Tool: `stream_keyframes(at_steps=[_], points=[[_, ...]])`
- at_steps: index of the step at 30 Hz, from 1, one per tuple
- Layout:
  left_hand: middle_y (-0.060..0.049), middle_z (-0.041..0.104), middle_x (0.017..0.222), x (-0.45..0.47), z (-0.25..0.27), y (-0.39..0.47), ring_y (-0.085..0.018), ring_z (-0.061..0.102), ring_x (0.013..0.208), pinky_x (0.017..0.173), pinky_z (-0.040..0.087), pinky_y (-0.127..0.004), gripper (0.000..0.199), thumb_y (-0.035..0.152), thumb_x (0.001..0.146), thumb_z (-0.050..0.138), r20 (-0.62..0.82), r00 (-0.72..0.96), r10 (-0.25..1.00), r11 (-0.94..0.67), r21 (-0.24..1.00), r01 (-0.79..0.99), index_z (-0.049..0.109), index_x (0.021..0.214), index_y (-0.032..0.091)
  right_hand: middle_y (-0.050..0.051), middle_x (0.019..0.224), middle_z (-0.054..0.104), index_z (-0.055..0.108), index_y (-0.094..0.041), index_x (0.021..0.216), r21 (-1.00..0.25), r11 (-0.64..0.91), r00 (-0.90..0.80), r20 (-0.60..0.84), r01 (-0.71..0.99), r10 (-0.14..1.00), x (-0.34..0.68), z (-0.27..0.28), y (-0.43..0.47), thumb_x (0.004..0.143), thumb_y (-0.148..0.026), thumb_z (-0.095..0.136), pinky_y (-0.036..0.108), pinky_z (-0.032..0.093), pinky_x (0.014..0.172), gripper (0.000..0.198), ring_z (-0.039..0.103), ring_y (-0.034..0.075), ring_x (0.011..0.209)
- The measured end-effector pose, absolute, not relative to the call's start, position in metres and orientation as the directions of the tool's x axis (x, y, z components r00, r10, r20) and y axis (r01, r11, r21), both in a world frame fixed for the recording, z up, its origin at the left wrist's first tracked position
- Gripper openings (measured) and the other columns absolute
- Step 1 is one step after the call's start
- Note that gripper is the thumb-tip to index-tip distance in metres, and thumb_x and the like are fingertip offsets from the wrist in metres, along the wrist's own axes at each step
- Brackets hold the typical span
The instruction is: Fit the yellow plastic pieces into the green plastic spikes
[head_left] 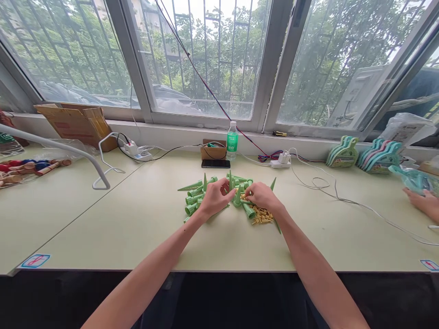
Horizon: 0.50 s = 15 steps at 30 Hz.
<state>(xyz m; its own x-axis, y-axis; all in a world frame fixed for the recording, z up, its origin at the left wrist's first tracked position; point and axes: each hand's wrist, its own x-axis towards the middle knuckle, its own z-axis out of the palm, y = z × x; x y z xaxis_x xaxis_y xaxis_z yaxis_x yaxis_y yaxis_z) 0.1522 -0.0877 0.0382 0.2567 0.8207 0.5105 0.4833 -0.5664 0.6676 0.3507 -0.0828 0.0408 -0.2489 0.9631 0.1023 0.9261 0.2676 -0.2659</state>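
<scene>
My left hand [216,197] is curved beside two upright green plastic spikes, with thumb and fingers apart. One green spike [231,181] stands just past its fingertips; another green spike [238,198] stands between my hands. With its fingers pinched together, my right hand [263,195] is at the small yellow plastic pieces [244,197]; the piece at its fingertips is partly hidden. More yellow pieces [262,214] lie heaped under the right wrist. Green hollow spikes [194,199] are piled by the left hand, and a green spike [248,210] lies between the hands.
Behind the pile are a black phone [216,163], a small cardboard box [213,150] and a green-labelled bottle [232,141]. White cables [338,198] cross the right side. Another person's hand [422,203] holds a teal item at the far right. A white metal bar [82,154] juts in from the left.
</scene>
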Motion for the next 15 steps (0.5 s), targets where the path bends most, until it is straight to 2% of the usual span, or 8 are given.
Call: stream_keyframes(at_steps=[5, 10, 15], points=[[0.003, 0.054, 0.065, 0.1523, 0.0379, -0.0876, -0.009, 0.042, 0.056, 0.055, 0.037, -0.023, 0.021, 0.034, 0.08, 0.06, 0.521, 0.256, 0.814, -0.575, 0.661, 0.482, 0.05, 0.07, 0.018, 0.001, 0.076, 0.067, 0.074, -0.021, 0.08, -0.28, 0.286, -0.25, 0.155, 0.916, 0.956, 0.354, 0.04, -0.0816, 0.077, -0.017, 0.061, 0.022, 0.03, 0.057, 0.014, 0.053, 0.012, 0.068], [0.002, 0.055, 0.066, 0.1525, 0.0375, -0.0878, -0.009, 0.043, 0.056, 0.055, 0.037, -0.024, 0.021, 0.035, 0.08, 0.06, 0.523, 0.252, 0.814, -0.574, 0.66, 0.484, 0.051, 0.071, 0.018, 0.0, 0.068, 0.063, 0.075, -0.019, 0.072, -0.317, 0.283, -0.261, 0.111, 0.905, 0.959, 0.357, 0.0418, -0.0816, 0.072, -0.018, 0.065, 0.022, 0.03, 0.054, 0.01, 0.047, 0.009, 0.06], [0.002, 0.055, 0.065, 0.1528, 0.0379, -0.0885, -0.009, 0.043, 0.056, 0.055, 0.036, -0.024, 0.021, 0.035, 0.08, 0.06, 0.525, 0.256, 0.812, -0.579, 0.663, 0.475, 0.051, 0.07, 0.018, -0.001, 0.061, 0.06, 0.077, -0.018, 0.073, -0.358, 0.273, -0.262, 0.079, 0.893, 0.962, 0.3576, 0.0454, -0.0839, 0.072, -0.022, 0.068, 0.022, 0.028, 0.052, 0.01, 0.042, 0.008, 0.054]])
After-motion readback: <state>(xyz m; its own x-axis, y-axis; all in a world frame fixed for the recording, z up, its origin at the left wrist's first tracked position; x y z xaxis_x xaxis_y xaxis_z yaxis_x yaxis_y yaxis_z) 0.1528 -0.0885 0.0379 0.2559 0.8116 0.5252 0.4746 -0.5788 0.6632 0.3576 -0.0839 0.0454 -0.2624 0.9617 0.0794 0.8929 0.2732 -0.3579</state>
